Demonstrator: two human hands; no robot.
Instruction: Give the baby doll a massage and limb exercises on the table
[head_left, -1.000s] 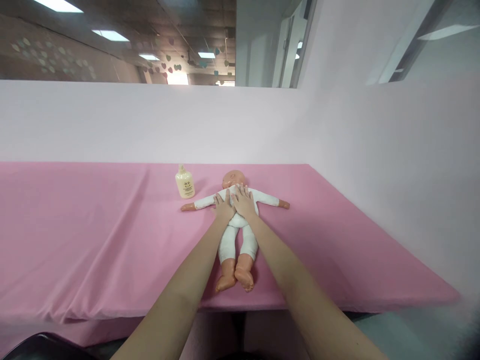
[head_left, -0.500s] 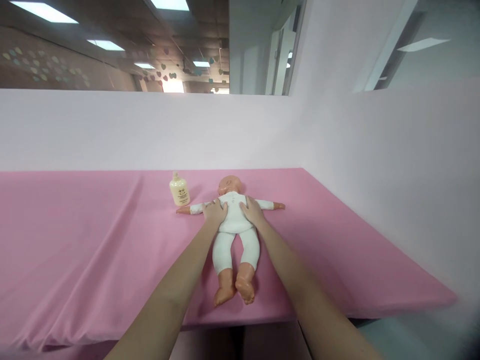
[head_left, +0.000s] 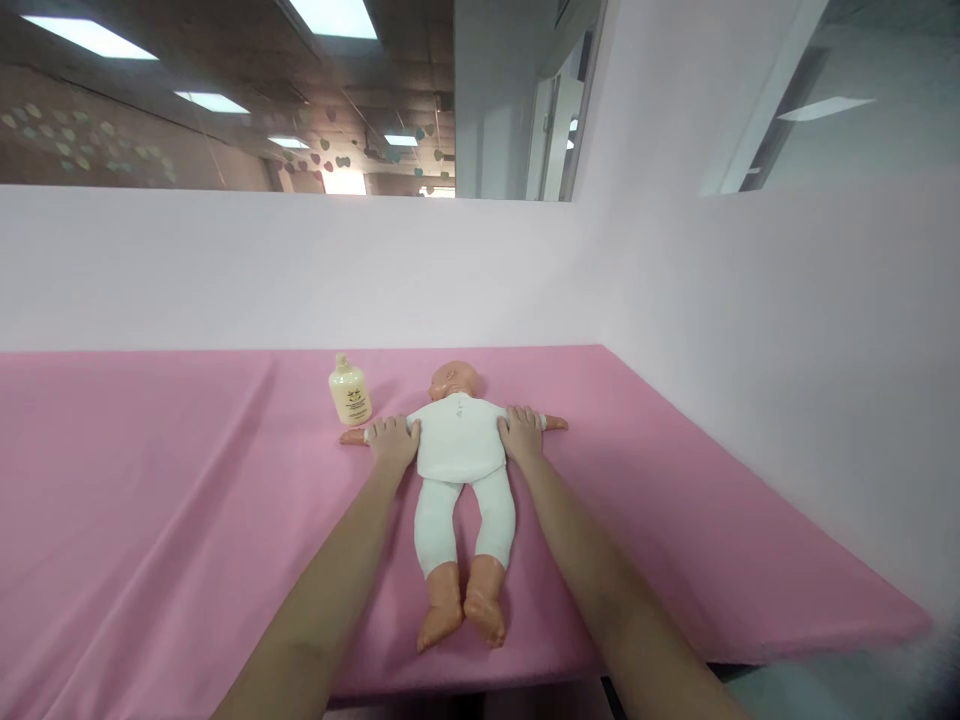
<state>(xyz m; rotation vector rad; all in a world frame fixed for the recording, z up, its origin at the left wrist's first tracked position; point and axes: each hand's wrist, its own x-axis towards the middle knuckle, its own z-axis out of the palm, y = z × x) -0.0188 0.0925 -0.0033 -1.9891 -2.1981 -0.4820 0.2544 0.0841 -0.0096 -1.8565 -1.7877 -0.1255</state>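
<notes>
A baby doll (head_left: 460, 440) in a white cloth suit lies on its back on a pink-covered table, arms stretched out sideways and feet towards me. My left hand (head_left: 394, 440) is laid over the doll's arm on the left, fingers curled across it and thumb beside the torso. Over the other arm my right hand (head_left: 521, 432) rests in the same way, its fingers bent across the sleeve. Both hands cover most of the sleeves; only the doll's own hands stick out beyond them. The undersides of my fingers are hidden.
A pale yellow bottle (head_left: 350, 392) with a face printed on it stands just beyond my left hand. The pink cover (head_left: 150, 520) has folds on the left. White walls (head_left: 300, 270) close off the back and right, with a mirror or window (head_left: 225, 130) above.
My hands have slid outward from the doll's chest and shoulders onto its arms, baring the torso. The view has shifted slightly. The bottle stays in place.
</notes>
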